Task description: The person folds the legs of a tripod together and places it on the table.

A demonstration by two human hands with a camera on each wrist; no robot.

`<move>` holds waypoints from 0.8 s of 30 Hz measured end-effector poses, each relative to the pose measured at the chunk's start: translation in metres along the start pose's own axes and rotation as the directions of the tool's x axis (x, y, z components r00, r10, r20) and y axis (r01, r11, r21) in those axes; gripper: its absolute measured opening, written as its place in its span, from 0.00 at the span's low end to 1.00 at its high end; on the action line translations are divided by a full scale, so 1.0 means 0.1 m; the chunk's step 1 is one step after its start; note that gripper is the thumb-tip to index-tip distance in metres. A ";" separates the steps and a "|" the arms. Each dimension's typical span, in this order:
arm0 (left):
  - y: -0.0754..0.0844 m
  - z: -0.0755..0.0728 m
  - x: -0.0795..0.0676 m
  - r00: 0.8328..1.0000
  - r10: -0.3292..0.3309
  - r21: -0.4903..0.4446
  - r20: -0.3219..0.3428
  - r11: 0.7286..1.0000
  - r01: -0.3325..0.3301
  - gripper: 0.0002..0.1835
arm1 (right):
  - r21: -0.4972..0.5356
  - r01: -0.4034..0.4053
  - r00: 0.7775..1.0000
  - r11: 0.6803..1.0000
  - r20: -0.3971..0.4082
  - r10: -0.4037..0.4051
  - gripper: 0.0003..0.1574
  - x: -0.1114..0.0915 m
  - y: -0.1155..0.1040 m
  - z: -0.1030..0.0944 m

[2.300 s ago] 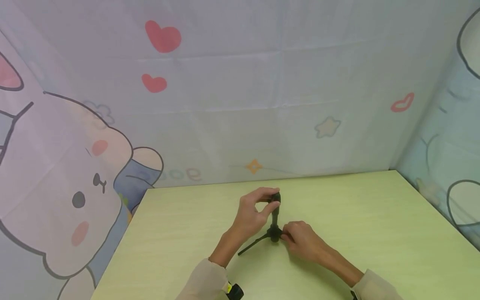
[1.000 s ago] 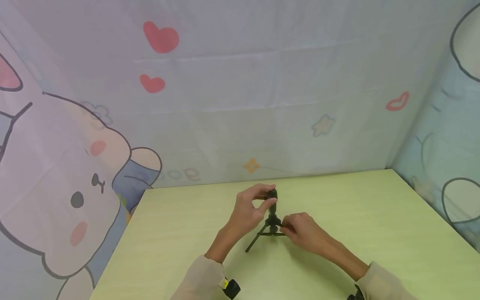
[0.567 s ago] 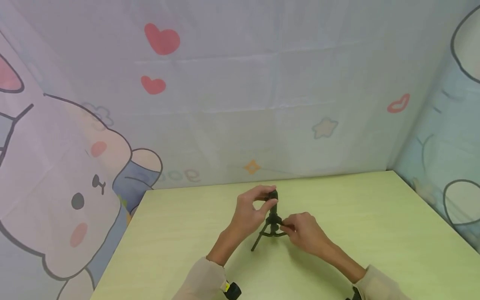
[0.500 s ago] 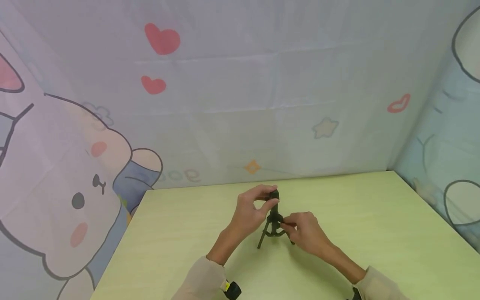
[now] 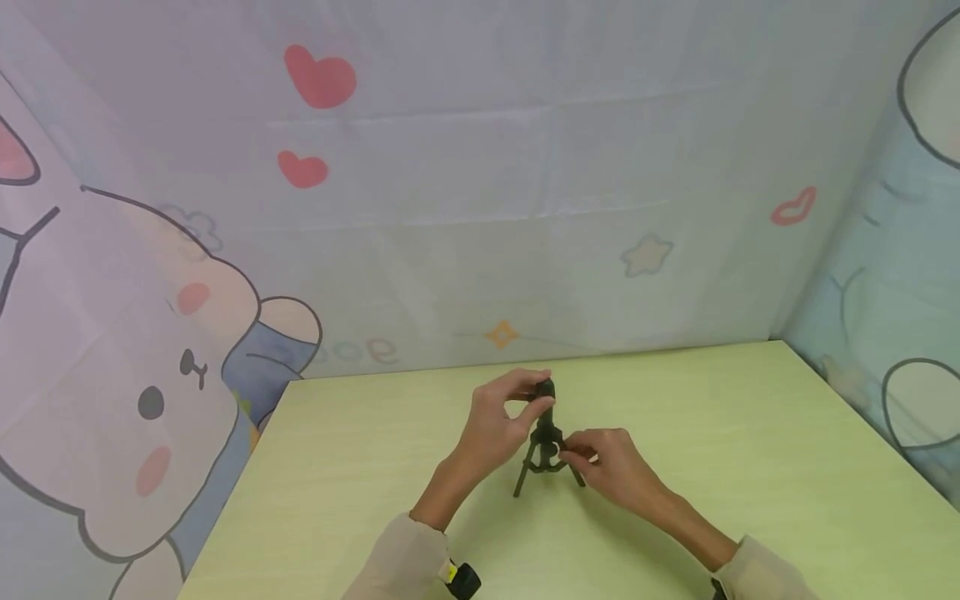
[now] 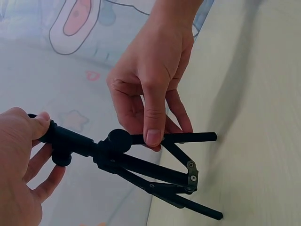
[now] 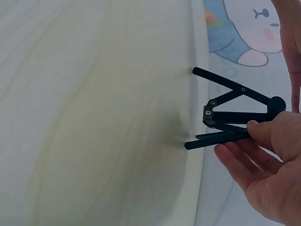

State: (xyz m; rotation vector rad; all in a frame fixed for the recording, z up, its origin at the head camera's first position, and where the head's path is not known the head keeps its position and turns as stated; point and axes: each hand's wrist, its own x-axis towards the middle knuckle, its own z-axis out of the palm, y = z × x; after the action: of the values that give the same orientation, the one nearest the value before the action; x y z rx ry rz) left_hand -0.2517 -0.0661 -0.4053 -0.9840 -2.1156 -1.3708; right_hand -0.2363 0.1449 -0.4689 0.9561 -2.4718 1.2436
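Observation:
A small black tripod (image 5: 547,433) stands upright over the table, its legs partly folded in toward the centre post. My left hand (image 5: 491,425) grips its top end between thumb and fingers; in the left wrist view a round knob (image 6: 61,157) shows beside those fingers. My right hand (image 5: 611,458) pinches one leg below the hub. In the right wrist view the thumb and fingers of that hand (image 7: 277,160) close on the leg, and the hinged braces (image 7: 209,113) join the legs to the post.
The pale yellow-green table (image 5: 360,467) extends around the tripod. Behind it hangs a printed cloth (image 5: 450,167) with hearts and a cartoon rabbit. A black wrist camera (image 5: 465,581) sits by the left sleeve.
The tripod's legs have swung from spread wide to drawn in toward the post, with the braces folding. My right hand keeps hold at the leg; my left hand stays at the top.

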 end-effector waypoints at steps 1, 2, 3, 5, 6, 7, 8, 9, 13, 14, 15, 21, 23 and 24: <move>0.00 0.00 0.00 1.000 0.000 -0.002 -0.003 1.000 0.000 0.15 | -0.003 -0.005 1.000 1.000 -0.003 0.005 0.04 0.00 0.00 0.01; -0.01 0.01 0.00 1.000 0.000 -0.003 -0.005 1.000 0.000 0.15 | -0.003 -0.012 1.000 1.000 -0.010 0.011 0.05 0.00 0.00 0.01; -0.01 0.01 0.00 1.000 -0.002 -0.004 -0.007 1.000 0.002 0.15 | -0.001 -0.022 1.000 1.000 -0.022 0.022 0.05 0.00 0.00 0.02; -0.01 0.02 -0.01 1.000 -0.007 -0.009 -0.012 1.000 0.007 0.15 | 0.002 -0.045 0.998 0.999 -0.049 0.045 0.06 -0.01 -0.01 0.04; -0.01 0.02 -0.01 1.000 -0.011 -0.013 -0.013 1.000 0.011 0.15 | 0.013 -0.060 0.996 0.998 -0.067 0.061 0.06 -0.01 -0.01 0.06; 0.00 0.02 -0.01 1.000 -0.014 -0.016 -0.014 1.000 0.014 0.15 | 0.017 -0.070 0.994 0.997 -0.088 0.071 0.07 -0.01 -0.01 0.08; 0.00 0.02 -0.01 1.000 -0.017 -0.016 -0.015 1.000 0.017 0.15 | 0.026 -0.081 0.990 0.996 -0.110 0.084 0.07 -0.02 -0.02 0.10; 0.00 0.02 -0.01 1.000 -0.019 -0.015 -0.014 1.000 0.018 0.15 | 0.037 -0.091 0.987 0.995 -0.131 0.095 0.07 -0.03 -0.01 0.12; 0.01 0.03 0.00 1.000 -0.010 -0.007 -0.007 1.000 0.010 0.14 | 0.090 -0.089 0.973 0.992 -0.205 0.106 0.08 -0.06 0.02 0.20; 0.01 0.03 0.00 1.000 -0.004 -0.002 -0.007 1.000 0.004 0.14 | 0.110 -0.084 0.971 0.990 -0.215 0.106 0.08 -0.07 0.03 0.22; 0.01 0.04 0.00 1.000 0.002 0.002 -0.006 1.000 -0.002 0.14 | 0.126 -0.073 0.969 0.989 -0.224 0.100 0.08 -0.08 0.04 0.23; 0.02 0.02 0.02 1.000 0.024 0.007 -0.004 1.000 -0.024 0.14 | 0.114 -0.022 0.973 0.993 -0.227 0.048 0.08 -0.07 0.06 0.21; 0.02 0.01 0.02 1.000 0.013 -0.010 0.001 1.000 -0.013 0.15 | 0.093 -0.023 0.977 0.995 -0.208 0.042 0.08 -0.05 0.06 0.19; 0.01 0.00 0.02 1.000 0.000 -0.022 0.005 1.000 0.000 0.15 | 0.086 -0.028 0.980 0.996 -0.195 0.044 0.08 -0.05 0.06 0.17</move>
State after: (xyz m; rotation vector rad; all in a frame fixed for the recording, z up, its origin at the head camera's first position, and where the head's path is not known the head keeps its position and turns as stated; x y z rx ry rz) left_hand -0.2524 -0.0646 -0.4034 -0.9975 -2.1083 -1.3954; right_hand -0.2349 0.1362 -0.4856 0.7689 -2.3103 1.3900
